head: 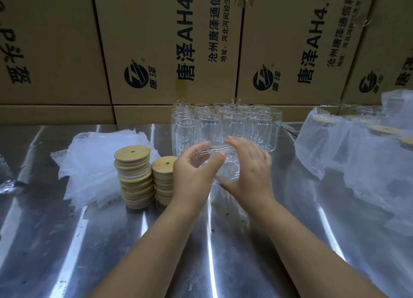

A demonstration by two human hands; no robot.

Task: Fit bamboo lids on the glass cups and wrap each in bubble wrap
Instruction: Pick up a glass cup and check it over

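Boxes (169, 41), printed cardboard, wall off the back from 10 to 2. Steel table (111, 242) runs under everything, shiny, lots of glare.

At 2–3: wrapped cups (362, 146), done ones w/ lids showing through the plastic. At 9–10: wrap (93, 163), a loose pile of sheets or bags, can't tell which. At 12: bare cups (223, 123) standing upright in tight rows, touching each other. At 9, just beside my left wrist: lids (134, 179) in two stacks, the taller one on the left, the shorter next to it, each top lid w/ a small hole.

At center, the cup (229, 169) I'm working on is between both hands, just in front of the rows, no lid on it yet. Clear glass, so its tilt is hard to read. Left hand (192, 175) is curled round one end, thumb and fingers round the glass. Right hand (250, 166) cups the other side, fingers over the top, thumb under.

Step, as I judge it: get this cup seated, then lid it. To do it well: stand it on the table clear of the rows, keep right hand firm on the body, reach left to 9 for the top lid of the short stack only, set it flat on the rim, press evenly w/ the palm. Don't knock the stacks. Wrap after.
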